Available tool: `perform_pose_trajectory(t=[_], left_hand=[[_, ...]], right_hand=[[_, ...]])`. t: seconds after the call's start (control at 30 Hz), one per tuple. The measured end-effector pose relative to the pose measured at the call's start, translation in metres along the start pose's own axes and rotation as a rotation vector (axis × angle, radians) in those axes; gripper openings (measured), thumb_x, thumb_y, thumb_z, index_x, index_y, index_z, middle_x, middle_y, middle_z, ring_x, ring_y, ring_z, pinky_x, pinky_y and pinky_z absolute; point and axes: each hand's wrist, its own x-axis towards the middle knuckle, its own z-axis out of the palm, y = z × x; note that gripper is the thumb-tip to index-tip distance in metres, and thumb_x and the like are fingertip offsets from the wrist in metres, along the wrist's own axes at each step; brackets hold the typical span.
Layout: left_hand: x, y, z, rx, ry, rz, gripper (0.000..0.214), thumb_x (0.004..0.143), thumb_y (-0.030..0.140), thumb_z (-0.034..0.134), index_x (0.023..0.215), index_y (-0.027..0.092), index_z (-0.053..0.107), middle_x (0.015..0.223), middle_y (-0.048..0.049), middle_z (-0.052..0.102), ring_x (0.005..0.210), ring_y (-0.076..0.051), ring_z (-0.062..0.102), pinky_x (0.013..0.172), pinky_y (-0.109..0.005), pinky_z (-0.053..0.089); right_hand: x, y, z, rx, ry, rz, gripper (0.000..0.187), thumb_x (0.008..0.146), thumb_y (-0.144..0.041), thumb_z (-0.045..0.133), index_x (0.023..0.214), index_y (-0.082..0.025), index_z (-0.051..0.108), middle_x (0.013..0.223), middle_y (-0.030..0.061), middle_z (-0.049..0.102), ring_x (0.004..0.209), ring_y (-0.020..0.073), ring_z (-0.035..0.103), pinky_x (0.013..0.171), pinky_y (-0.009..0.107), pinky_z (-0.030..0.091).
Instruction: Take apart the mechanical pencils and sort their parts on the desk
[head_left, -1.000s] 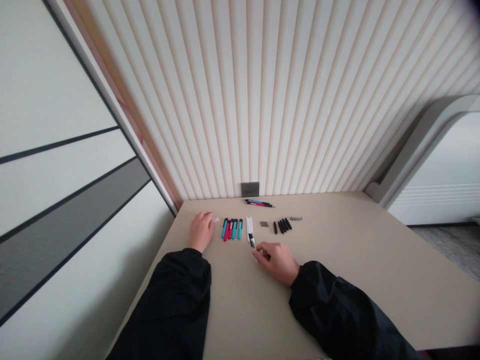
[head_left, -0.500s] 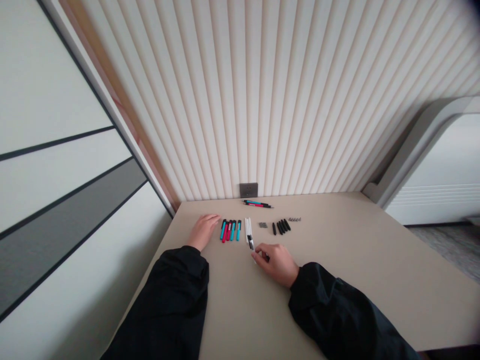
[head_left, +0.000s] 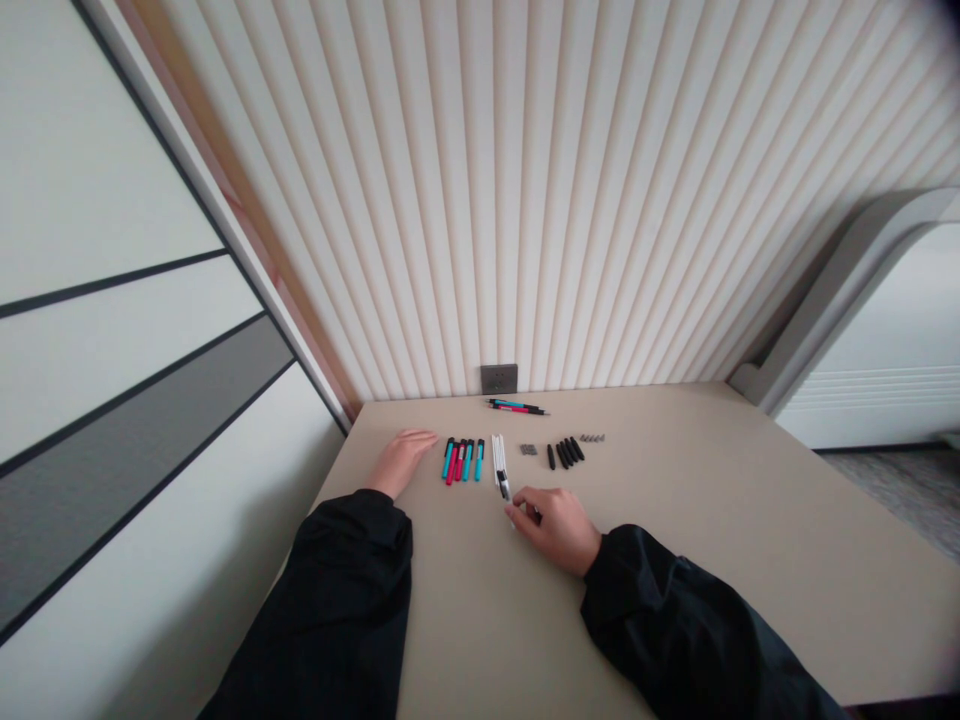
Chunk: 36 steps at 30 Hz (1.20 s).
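On the beige table (head_left: 675, 520), my left hand (head_left: 403, 457) lies flat with the fingers stretched out, just left of a row of teal and red pen barrels (head_left: 463, 460). My right hand (head_left: 555, 525) rests with curled fingers pinching the near end of a thin white pen part (head_left: 514, 510). Just beyond it lie white refill tubes (head_left: 498, 458) with a black tip. Further right sit small grey bits (head_left: 529, 449), a row of black caps (head_left: 565, 452) and tiny springs (head_left: 592, 437). Two assembled pens (head_left: 517, 406) lie near the wall.
A ribbed cream wall (head_left: 525, 200) rises behind the table with a grey socket plate (head_left: 499, 379) at its foot. A panelled wall (head_left: 112, 350) stands to the left. A grey-edged white unit (head_left: 877, 330) stands at the right.
My left hand has flattened and slid right, covering the small white piece that lay beside its fingers a second ago. My right hand has barely moved.
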Motion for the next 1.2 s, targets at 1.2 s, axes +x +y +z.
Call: perform_pose_trajectory(t=[1.2], left_hand=[[-0.010, 0.051, -0.019, 0.252, 0.239, 0.069, 0.031, 0.094, 0.021, 0.041, 0.118, 0.017, 0.061, 0.103, -0.0104, 0.065, 0.098, -0.023, 0.058, 0.091, -0.041, 0.045]], right_hand=[[0.001, 0.000, 0.000, 0.046, 0.034, 0.018, 0.026, 0.092, -0.039, 0.047, 0.083, -0.023, 0.065, 0.063, -0.0009, 0.064, 0.059, 0.0132, 0.057, 0.057, 0.023, 0.030]])
